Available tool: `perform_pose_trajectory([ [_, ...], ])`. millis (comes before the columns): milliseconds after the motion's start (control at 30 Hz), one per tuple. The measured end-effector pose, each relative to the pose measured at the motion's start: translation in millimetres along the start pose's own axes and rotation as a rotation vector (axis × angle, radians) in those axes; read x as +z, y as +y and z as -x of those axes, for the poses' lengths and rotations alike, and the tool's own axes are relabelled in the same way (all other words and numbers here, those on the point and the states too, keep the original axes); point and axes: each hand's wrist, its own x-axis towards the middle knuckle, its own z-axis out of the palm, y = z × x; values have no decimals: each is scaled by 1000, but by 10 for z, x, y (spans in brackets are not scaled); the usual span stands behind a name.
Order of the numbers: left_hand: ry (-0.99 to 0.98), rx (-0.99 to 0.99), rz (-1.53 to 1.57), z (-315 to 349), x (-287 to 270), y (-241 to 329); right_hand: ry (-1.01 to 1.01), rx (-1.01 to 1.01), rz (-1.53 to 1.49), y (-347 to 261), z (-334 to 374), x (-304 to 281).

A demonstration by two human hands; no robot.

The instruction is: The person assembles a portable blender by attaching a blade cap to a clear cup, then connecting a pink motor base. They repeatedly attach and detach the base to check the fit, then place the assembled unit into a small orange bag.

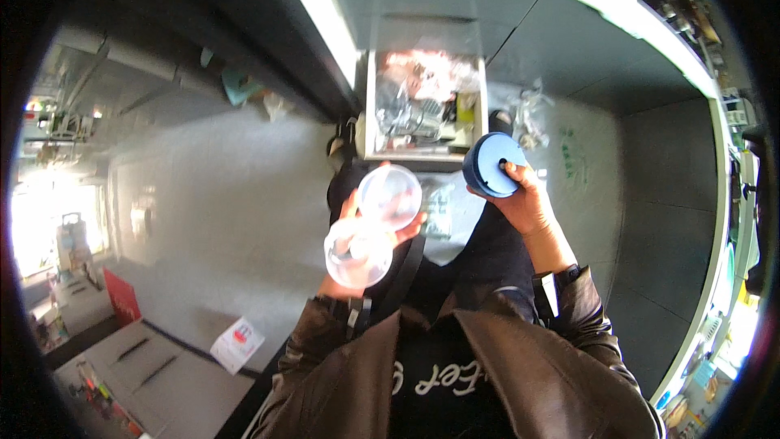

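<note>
My left hand [403, 233] is closed around two round, clear plastic pieces that sit edge to edge. The farther piece [390, 195] looks like a shallow disc or lid; the nearer piece [357, 258] looks like a small cup or second half. Whether they are joined cannot be made out. My right hand [524, 205] grips a round blue container [494, 167] from its right side, thumb on the flat top near a small dark hole. Both hands are above my lap, with the blue container close to the drawer's near right corner.
An open white drawer [370, 118] ahead holds clear bags and small packaged items. Crumpled clear plastic bags [532, 118] lie on the floor to its right. Between my legs is a clear package [439, 210]. A grey cabinet wall [662, 195] stands right; a white leaflet [238, 345] lies lower left.
</note>
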Motion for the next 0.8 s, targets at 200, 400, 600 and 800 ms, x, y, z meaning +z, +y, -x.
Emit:
perform_pose_trajectory([
  [200,-24,-22,43,-48,-38,-17,90,-325,16,-1171,-579,111],
  [400,14,-26,45,-17,-107,-31,203,-556,166,-2313,-1296,352],
  [600,78,-21,-47,-70,-254,33,331,-661,225,-3052,-2046,541],
  [800,126,6,11,-101,-284,136,627,-809,297,-3147,-2735,630],
])
